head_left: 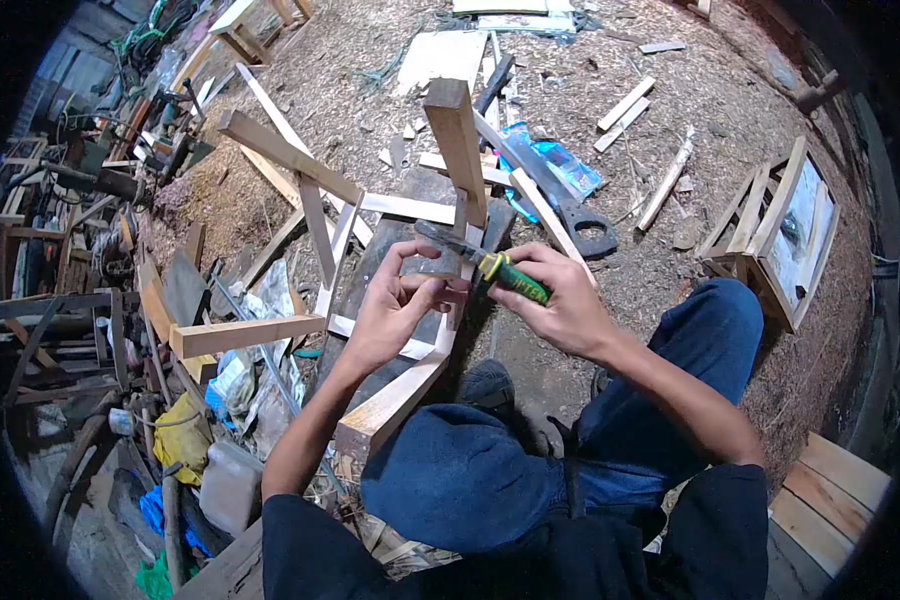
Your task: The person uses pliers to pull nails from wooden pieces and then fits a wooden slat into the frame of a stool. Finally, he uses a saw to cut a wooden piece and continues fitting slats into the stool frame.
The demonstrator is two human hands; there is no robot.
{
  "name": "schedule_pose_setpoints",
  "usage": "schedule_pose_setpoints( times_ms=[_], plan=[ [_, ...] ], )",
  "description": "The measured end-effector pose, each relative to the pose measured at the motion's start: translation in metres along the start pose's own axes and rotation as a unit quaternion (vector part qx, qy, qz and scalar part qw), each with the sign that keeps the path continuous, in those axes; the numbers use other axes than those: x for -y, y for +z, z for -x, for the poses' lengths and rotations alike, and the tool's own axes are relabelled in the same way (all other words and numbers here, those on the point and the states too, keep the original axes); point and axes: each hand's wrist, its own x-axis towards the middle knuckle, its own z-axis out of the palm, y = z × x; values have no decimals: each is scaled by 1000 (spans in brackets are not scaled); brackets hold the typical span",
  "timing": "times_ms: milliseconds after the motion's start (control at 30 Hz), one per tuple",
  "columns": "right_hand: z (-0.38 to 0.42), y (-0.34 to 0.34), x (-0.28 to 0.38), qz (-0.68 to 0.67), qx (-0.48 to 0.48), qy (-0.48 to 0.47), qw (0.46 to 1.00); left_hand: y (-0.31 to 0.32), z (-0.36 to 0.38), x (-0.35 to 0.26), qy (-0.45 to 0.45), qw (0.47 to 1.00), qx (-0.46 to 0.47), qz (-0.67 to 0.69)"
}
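My right hand (555,295) is wrapped round the green and yellow handle of a chisel (520,279), its dark blade pointing up and left. Facing it, my left hand (398,300) has its fingers curled around a small, thin piece of wood (425,279), close to the blade. Beneath both hands is a wooden stool frame (395,400) with its legs sticking outward, resting on a dark board (415,187). One leg (455,135) rises just beyond my hands.
A handsaw (550,180) lies beyond my right hand, over a blue plastic packet (570,170). At right stands another wooden frame (760,240). Offcuts (625,103) lie on the shavings-covered floor. A jerrycan (232,487) and a yellow bag (182,437) sit at lower left.
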Motion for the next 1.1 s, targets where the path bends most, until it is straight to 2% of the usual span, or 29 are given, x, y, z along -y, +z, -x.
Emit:
schedule_pose_setpoints(
  times_ms=[167,533,667,900,1067,1100],
  plan=[
    [1,9,-2,-22,-43,22,999,2,-3,5,9,1000,21,-16],
    [-3,13,7,-109,-26,32,993,10,-5,6,-26,999,25,-26],
    [-5,17,9,-49,-62,39,996,10,-7,4,2,999,18,-44],
    [-5,29,9,53,-114,-22,992,4,-8,4,-56,998,9,-8],
    [-5,28,9,99,-101,-63,988,0,-12,13,-46,999,14,-21],
    [-5,28,8,100,-91,-78,988,0,-10,11,-69,998,1,-1]
  ],
)
